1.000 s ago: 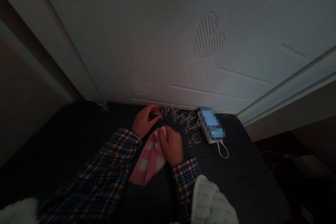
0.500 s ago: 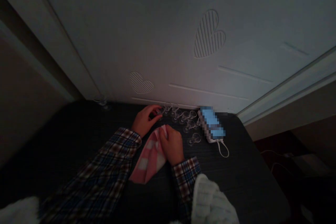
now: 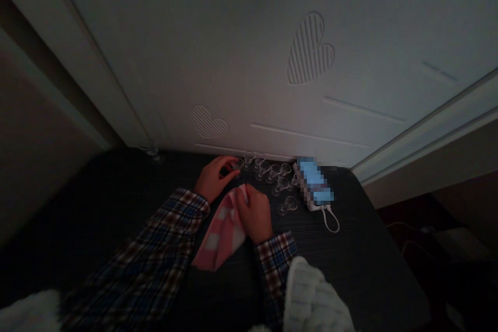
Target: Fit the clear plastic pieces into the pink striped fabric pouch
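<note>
My left hand (image 3: 216, 179) is at the back of the dark table, thumb and fingers curled around the leftmost small clear cup (image 3: 238, 165) of a cluster. This see-through cup has a round rim and a narrow stem-like end. In my right hand (image 3: 254, 212), closed in a grip, is a pink and white cloth (image 3: 220, 238), bunched at the top and hanging down to the left. Several more clear cups (image 3: 275, 171) lie close together to the right of my left hand. One cup (image 3: 288, 205) lies apart, nearer me.
A phone (image 3: 315, 181) with a blurred screen lies to the right, a white cable (image 3: 332, 220) looped at its lower end. Another clear piece (image 3: 153, 153) stands at the far left. A white panel with heart reliefs (image 3: 311, 52) rises behind the dark table (image 3: 330, 270).
</note>
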`<act>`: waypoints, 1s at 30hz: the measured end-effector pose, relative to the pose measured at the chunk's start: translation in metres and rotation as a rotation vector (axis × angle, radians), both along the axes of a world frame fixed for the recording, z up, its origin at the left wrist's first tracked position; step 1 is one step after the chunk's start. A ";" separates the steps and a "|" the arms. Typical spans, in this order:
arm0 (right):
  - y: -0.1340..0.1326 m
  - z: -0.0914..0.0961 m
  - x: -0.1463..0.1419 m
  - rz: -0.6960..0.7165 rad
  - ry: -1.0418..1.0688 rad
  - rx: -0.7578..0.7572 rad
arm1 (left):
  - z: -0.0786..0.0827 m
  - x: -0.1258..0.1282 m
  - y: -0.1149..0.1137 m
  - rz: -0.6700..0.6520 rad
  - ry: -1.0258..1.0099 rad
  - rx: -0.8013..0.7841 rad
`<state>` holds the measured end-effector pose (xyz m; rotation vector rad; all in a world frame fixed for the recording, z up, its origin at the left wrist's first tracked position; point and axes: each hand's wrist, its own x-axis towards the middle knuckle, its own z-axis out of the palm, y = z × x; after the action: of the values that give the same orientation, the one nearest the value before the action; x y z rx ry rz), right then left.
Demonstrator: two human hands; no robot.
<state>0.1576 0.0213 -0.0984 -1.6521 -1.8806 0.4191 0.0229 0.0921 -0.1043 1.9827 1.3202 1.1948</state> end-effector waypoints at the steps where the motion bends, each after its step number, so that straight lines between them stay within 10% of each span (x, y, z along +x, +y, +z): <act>1: 0.000 0.000 0.000 -0.002 0.001 -0.002 | 0.000 0.000 0.000 0.004 -0.003 0.003; 13: 0.002 0.001 0.003 -0.052 0.222 0.075 | 0.004 -0.001 -0.008 -0.018 -0.119 -0.012; 30: 0.010 -0.005 0.009 -0.114 0.842 -0.002 | 0.007 -0.007 -0.027 -0.370 -0.927 -0.562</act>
<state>0.1671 0.0315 -0.1038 -1.2721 -1.1483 0.8969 0.0161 0.0656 -0.0972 0.9838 0.6527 1.1548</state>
